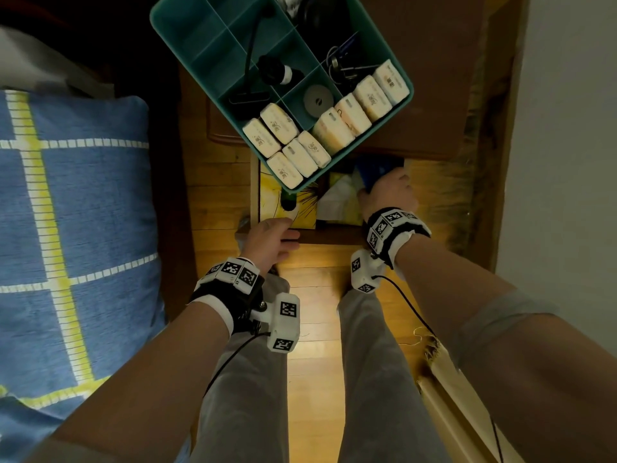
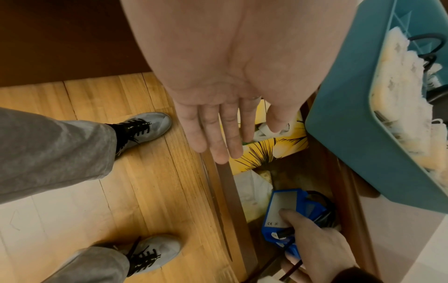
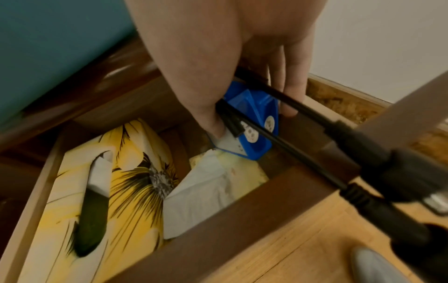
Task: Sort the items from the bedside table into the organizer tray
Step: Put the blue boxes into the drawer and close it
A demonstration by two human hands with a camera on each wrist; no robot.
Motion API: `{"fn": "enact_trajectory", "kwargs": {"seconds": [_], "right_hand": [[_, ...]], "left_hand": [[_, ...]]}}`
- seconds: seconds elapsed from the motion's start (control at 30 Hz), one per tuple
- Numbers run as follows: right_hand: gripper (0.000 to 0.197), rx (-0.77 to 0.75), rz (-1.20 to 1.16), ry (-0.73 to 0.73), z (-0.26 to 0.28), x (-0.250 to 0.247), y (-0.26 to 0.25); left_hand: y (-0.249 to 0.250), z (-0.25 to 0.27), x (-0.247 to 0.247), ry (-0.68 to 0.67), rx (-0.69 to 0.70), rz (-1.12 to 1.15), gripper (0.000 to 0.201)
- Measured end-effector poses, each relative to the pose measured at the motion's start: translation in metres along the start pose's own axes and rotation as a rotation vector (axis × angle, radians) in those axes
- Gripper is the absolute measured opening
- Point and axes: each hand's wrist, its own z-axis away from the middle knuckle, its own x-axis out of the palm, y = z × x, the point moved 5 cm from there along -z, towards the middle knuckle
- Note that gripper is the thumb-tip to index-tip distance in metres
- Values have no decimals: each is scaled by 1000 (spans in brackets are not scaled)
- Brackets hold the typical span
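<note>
Head view: teal organizer tray [image 1: 399, 105] on table w/ tissue packs [image 1: 278, 123] inside; drawer [image 1: 334, 233] open below. Right wrist view alone shows right hand [image 3: 242, 63] clamped round blue charger [image 3: 254, 122] + black cord [image 3: 290, 149] inside drawer. Left hand [image 2: 218, 107] flat, fingers straight, over drawer front, holding nothing.
</note>
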Motion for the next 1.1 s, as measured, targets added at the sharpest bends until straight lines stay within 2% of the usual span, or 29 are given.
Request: {"fn": "enact_trajectory", "kwargs": {"seconds": [0.27, 0.63, 0.87, 0.97, 1.03, 1.1], "right_hand": [[80, 141, -29, 26, 2, -7, 18], [71, 175, -45, 73, 10, -1, 20], [67, 221, 13, -4, 11, 12, 17], [77, 228, 35, -80, 6, 16, 13], [80, 228, 55, -88, 6, 17, 14], [74, 196, 119, -60, 9, 17, 15]], "left_hand": [[1, -2, 3, -14, 1, -20, 34], [6, -4, 3, -31, -9, -7, 36], [14, 3, 3, -72, -6, -2, 35], [19, 1, -3, -86, 13, -21, 35], [21, -2, -6, -91, 19, -30, 31], [20, -3, -7, -87, 16, -33, 30]]}}
